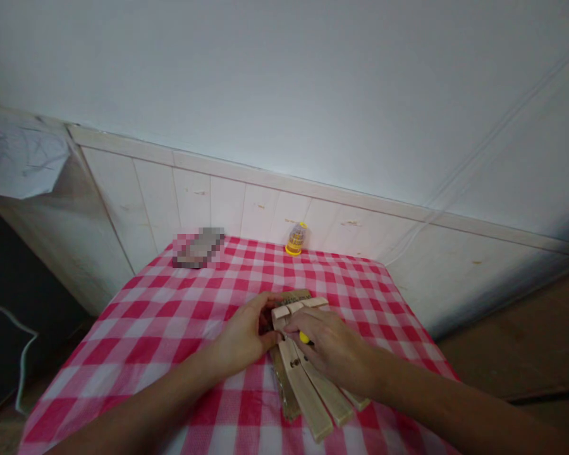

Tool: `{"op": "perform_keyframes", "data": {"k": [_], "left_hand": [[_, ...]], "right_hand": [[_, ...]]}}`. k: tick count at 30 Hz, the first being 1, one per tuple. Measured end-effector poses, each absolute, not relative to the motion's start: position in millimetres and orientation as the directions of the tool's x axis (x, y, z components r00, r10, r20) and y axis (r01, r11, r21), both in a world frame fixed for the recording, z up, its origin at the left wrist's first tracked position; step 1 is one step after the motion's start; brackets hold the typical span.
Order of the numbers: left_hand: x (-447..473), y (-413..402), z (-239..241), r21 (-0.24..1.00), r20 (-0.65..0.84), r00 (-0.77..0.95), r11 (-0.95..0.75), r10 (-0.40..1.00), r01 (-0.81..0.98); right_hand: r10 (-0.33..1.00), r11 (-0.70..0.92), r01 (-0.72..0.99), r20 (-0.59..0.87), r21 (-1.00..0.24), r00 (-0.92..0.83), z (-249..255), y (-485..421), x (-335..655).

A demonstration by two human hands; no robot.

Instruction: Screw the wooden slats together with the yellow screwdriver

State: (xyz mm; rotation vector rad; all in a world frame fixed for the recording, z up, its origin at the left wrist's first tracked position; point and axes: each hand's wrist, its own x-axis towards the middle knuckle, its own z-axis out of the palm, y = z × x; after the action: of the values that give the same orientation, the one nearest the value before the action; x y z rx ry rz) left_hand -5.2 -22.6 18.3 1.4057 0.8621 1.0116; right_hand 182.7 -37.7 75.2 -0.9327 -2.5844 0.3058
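Note:
A small wooden piece made of several pale slats [308,388] lies on a red and white checked tablecloth [171,316], on top of a darker strip. My left hand [244,338] curls against its left side near the far end, fingers closed on the wood. My right hand [332,347] rests over the slats from the right, fingers bent, with a small yellow-tipped tool [304,338] showing under the fingers. Both hands meet at the far end of the slats.
A small yellow-capped clear container [296,239] stands at the table's far edge against white wall panelling. A blurred-out flat object [198,248] lies at the far left of the table. Brown floor shows to the right; a dark board stands at the left.

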Motion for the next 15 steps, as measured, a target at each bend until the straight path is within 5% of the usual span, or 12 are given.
{"op": "perform_keyframes", "data": {"k": [7,15], "left_hand": [[-9,-29,16,0.939,0.045,0.137,-0.089,0.99,0.333],[-9,-38,17,0.95,0.04,0.289,-0.126,0.957,0.286]], "right_hand": [[0.68,0.727,0.605,0.222,-0.325,-0.698,71,-40,181],[0.696,0.711,0.63,0.185,-0.312,-0.694,58,-37,185]]}}
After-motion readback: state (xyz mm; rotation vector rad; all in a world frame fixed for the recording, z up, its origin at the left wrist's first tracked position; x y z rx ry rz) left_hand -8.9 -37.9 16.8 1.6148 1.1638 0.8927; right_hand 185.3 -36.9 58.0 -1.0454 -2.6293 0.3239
